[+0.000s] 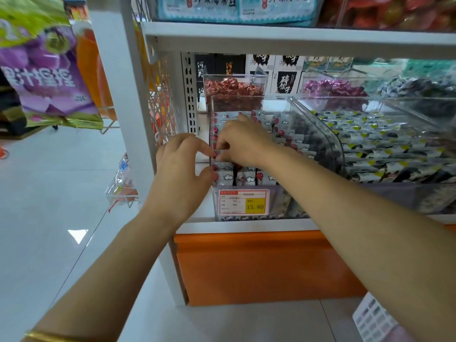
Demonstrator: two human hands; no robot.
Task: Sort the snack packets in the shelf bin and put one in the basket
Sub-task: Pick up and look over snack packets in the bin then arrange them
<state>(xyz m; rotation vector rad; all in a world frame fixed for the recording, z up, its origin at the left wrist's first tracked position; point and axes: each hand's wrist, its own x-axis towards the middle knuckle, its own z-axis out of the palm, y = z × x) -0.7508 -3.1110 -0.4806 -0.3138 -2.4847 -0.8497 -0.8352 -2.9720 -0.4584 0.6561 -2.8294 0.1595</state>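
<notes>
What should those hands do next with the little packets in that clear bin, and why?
Probably press the snack packets under the right hand down into line. That hand's fingers curl on them at the left side of the clear bin, the left hand close beside, while the front rows already stand tidy. No basket is in view.

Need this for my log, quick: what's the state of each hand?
Left hand: fingertips at the clear bin's left wall; grip cannot be told.
Right hand: pinches a snack packet inside it.
</notes>
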